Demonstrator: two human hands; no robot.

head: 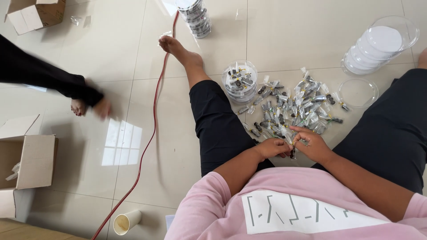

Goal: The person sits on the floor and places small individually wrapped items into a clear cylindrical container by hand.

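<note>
Sitting on the pale tiled floor [284,40], a person pinches one small clear plastic packet [292,144] between both hands. The left hand [273,147] and the right hand [311,143] almost touch, each with fingers pressed together on the packet. Its long side looks to hang down, though it is too small to be sure. Just past the hands, away from the body, lies the pile of little clear packets with dark parts [291,109]. Beside the pile's left edge stands a round clear plastic tub [240,80], nearer the left hand. A stack of clear round lids [378,44] sits far right.
</note>
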